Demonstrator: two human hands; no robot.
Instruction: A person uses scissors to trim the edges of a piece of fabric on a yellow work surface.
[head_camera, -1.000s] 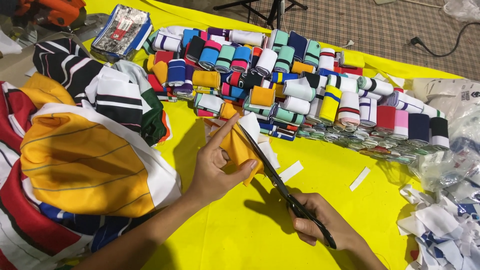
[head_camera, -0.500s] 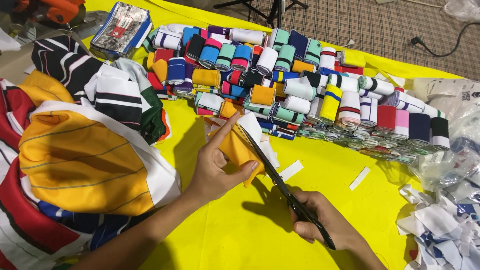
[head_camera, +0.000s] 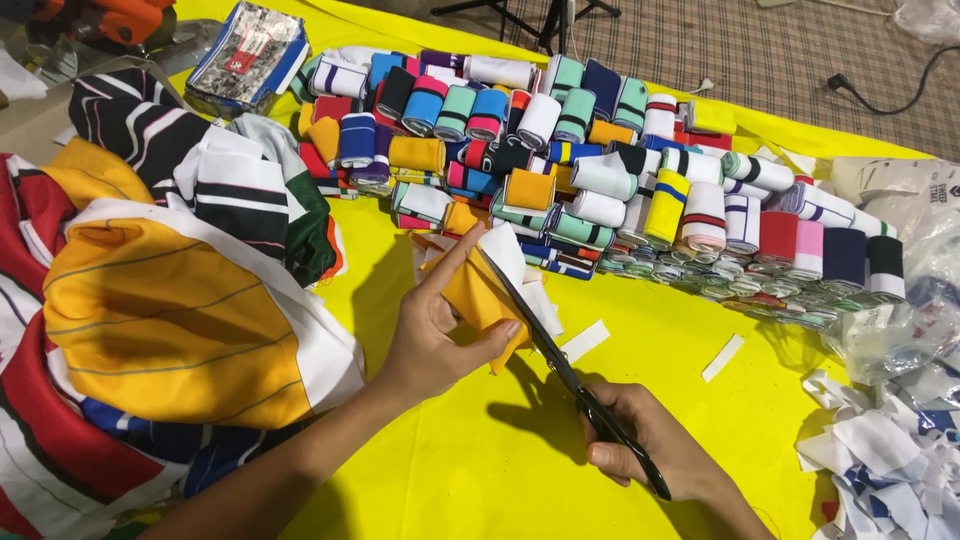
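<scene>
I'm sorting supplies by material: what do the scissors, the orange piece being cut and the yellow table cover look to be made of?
Scissors: dark blades, probably metal, with black, plastic-looking handles in the right hand. Orange piece: soft knit fabric, matte, with white backing; it folds limply in the left hand. Yellow cover: smooth, faintly glossy sheet, likely coated cloth or plastic; hard to say which.

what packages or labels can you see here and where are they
Flat packet: far left on the yellow cloth, rectangular, clear wrap, blue edges, grey and red print.
Plastic bags: right edge, crumpled, clear and white, dark print.
No signs or screens.
</scene>
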